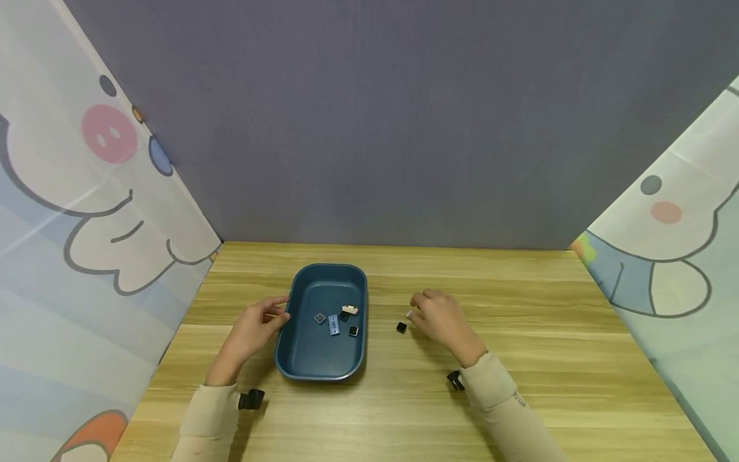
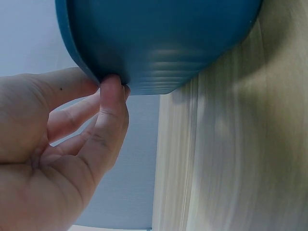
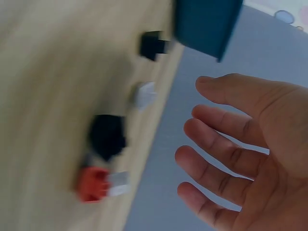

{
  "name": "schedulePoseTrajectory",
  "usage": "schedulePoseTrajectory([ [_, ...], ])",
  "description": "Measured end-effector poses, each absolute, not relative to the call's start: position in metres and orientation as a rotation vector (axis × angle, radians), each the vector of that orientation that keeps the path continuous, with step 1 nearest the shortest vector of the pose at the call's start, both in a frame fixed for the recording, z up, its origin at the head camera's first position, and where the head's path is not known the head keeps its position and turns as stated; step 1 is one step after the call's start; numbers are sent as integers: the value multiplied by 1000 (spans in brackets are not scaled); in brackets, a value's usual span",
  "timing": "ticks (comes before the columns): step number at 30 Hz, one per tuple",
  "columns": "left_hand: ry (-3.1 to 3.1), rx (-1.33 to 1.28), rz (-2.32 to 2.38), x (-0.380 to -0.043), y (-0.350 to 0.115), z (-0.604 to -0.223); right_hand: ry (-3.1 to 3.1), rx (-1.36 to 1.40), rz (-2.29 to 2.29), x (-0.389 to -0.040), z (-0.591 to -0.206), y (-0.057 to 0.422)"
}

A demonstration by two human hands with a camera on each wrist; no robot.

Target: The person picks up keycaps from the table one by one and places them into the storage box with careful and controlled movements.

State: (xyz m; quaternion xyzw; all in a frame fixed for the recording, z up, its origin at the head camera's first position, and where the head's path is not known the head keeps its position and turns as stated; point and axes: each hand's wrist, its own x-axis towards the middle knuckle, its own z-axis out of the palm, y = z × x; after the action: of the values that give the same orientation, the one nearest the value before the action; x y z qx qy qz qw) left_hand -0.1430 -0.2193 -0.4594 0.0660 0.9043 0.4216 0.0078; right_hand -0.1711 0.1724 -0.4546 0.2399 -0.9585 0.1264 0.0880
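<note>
My left hand (image 1: 252,332) pinches the left rim of a dark blue plastic tray (image 1: 319,359) between thumb and fingers; the left wrist view shows the fingertips (image 2: 111,84) against the rim. My right hand (image 1: 441,316) hovers over the table right of the tray. In the right wrist view its fingers are spread and gently bent, with nothing between them. Close by lie small toy bricks: a black one (image 1: 401,327), a light grey one (image 3: 144,95), another black one (image 3: 108,137), a red one (image 3: 94,185) and a pale one (image 3: 119,183). That view is blurred.
Inside the tray lie several small pieces: a blue rectangular one (image 1: 333,325), a grey square (image 1: 320,318), a cream one (image 1: 349,309) and black ones (image 1: 353,331). A grey panel (image 1: 392,128) stands behind the wooden table (image 1: 519,308), with printed cartoon sheets on both sides.
</note>
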Motion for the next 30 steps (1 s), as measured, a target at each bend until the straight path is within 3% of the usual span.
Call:
schedulePoseTrajectory([
  [30, 2841, 210, 1310, -145, -219, -461, -3003, 582, 253, -176, -482, 173],
])
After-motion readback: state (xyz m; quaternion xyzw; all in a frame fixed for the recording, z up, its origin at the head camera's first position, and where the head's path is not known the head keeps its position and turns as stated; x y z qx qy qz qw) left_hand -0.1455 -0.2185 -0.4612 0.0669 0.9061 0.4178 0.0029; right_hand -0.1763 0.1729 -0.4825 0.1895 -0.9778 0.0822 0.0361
